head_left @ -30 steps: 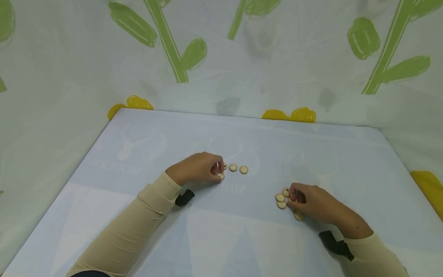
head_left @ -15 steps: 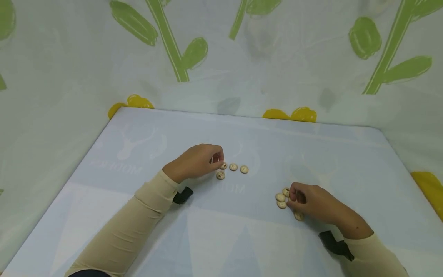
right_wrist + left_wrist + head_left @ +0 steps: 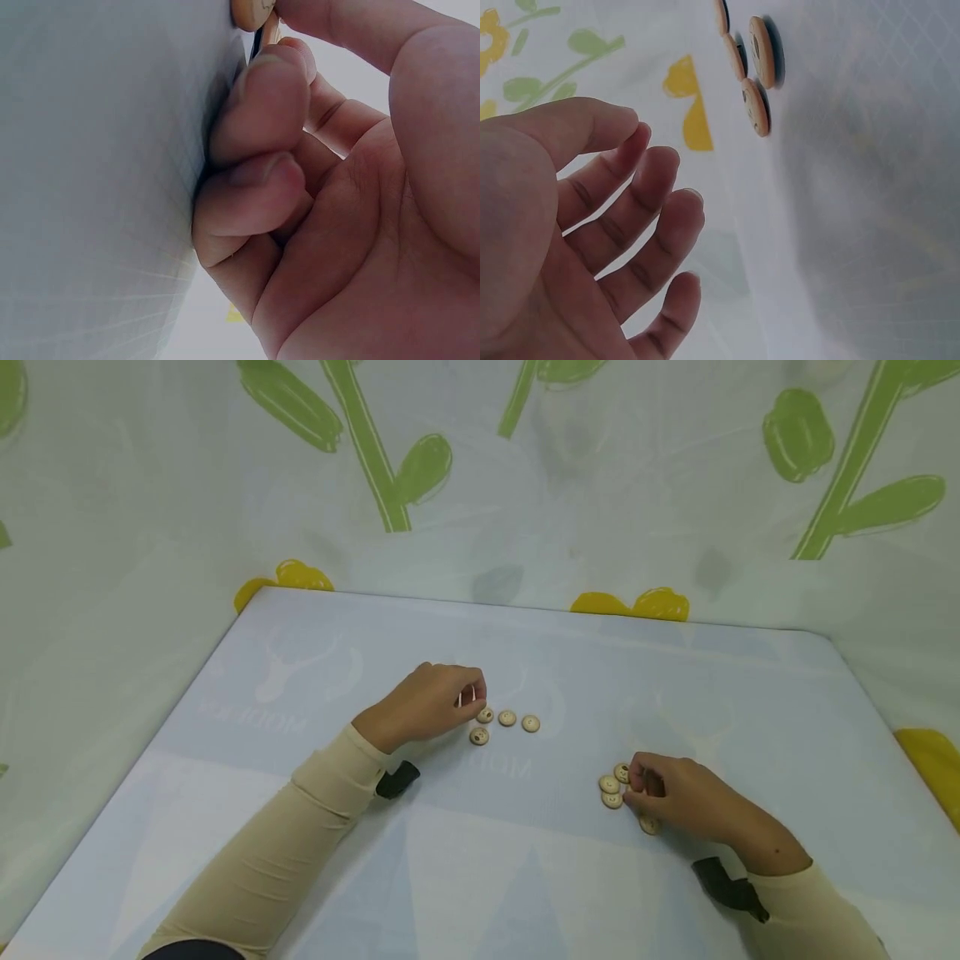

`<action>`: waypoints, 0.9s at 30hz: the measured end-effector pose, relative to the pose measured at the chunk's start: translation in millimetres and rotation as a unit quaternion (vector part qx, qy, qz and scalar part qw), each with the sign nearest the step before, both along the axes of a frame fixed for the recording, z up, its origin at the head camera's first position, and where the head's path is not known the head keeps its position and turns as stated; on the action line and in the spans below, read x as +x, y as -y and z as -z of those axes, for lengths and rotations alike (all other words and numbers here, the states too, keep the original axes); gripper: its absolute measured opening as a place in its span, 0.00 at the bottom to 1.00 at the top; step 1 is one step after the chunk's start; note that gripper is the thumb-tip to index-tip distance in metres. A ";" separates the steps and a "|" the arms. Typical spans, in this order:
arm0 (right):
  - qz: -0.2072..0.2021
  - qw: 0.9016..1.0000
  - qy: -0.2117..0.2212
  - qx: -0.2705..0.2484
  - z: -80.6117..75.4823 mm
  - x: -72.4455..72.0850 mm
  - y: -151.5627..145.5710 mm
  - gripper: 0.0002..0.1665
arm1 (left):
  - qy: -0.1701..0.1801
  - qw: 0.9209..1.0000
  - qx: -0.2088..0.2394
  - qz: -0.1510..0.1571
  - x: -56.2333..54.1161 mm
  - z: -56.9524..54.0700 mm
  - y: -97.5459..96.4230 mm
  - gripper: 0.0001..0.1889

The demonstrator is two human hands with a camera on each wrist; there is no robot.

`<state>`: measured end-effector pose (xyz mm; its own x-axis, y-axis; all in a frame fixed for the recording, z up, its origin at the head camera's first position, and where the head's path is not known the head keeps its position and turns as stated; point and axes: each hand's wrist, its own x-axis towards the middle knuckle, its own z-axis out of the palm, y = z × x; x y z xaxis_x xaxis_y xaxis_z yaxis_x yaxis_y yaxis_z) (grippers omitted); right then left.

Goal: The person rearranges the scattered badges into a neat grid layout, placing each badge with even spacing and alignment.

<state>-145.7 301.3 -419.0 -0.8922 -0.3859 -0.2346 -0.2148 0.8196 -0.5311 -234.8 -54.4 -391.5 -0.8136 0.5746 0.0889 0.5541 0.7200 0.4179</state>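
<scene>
Four buttons [image 3: 507,718] near faint lettering [image 3: 514,767]

Room lies between left buttons [image 3: 507,718] and right buttons [image 3: 609,784] — right hand [image 3: 678,793] blocks beyond.

The head view overlooks the buttons [image 3: 507,718] (wrist views sit nearer).

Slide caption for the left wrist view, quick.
Loosely curled left hand, holding nothing, apart from four wooden buttons on the tabletop.
</scene>
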 end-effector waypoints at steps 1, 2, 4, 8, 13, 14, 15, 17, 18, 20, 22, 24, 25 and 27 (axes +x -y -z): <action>0.001 1.000 0.001 -0.001 -0.4 -0.3 0.2 0.13 | -0.008 1.000 -0.003 0.001 0.1 0.3 0.0 0.03; 0.002 1.000 0.003 0.000 -0.4 -0.4 0.4 0.13 | -0.015 1.000 -0.006 0.003 0.1 1.0 -0.1 0.03; 0.003 1.000 0.008 0.001 0.6 -0.3 0.8 0.13 | -0.022 1.000 -0.012 0.007 1.2 1.7 -0.4 0.03; 0.007 1.000 0.010 0.004 1.4 0.4 1.1 0.13 | -0.031 0.999 -0.014 0.015 3.1 0.1 -1.3 0.03; 0.007 1.000 0.002 0.005 -0.7 0.0 1.0 0.14 | -0.034 0.999 -0.010 0.018 3.6 -3.3 -1.8 0.04; 0.008 1.000 0.003 0.005 -0.7 0.0 1.1 0.14 | -0.030 0.999 -0.012 0.019 3.8 -3.3 -2.0 0.04; 0.008 1.000 0.006 0.005 -0.6 0.3 1.1 0.14 | -0.027 0.999 -0.013 0.020 3.9 -3.1 -2.0 0.04; 0.008 1.000 0.009 0.003 -0.3 0.9 1.2 0.14 | -0.024 0.999 -0.015 0.020 4.3 -3.0 -2.0 0.04; 0.008 1.000 0.010 0.003 -0.5 1.2 1.2 0.14 | -0.026 0.999 -0.016 0.019 4.3 -3.1 -1.6 0.04; 0.008 1.000 0.008 0.006 -0.9 1.4 1.1 0.14 | -0.032 0.999 -0.013 0.015 3.6 -3.7 -1.0 0.04; 0.009 1.000 0.005 0.009 -1.6 1.4 1.1 0.13 | -0.038 0.999 -0.011 0.011 3.0 -4.5 -0.4 0.04; 0.009 1.000 0.003 0.011 -2.1 0.9 1.3 0.13 | -0.039 0.999 -0.011 0.010 2.5 -5.2 0.1 0.04; 0.010 1.000 0.004 0.010 -2.0 0.6 1.3 0.13 | -0.038 0.999 -0.011 0.010 2.3 -5.4 0.3 0.04; 0.011 1.000 0.009 0.007 -1.9 0.6 1.4 0.14 | -0.035 0.999 -0.013 0.009 2.3 -5.6 0.9 0.04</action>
<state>-145.1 299.9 -417.1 -0.8960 -0.3630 -0.2556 -0.1880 0.8318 -0.5222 -232.5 -55.3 -385.9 -0.7952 0.5922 0.1304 0.5947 0.7196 0.3586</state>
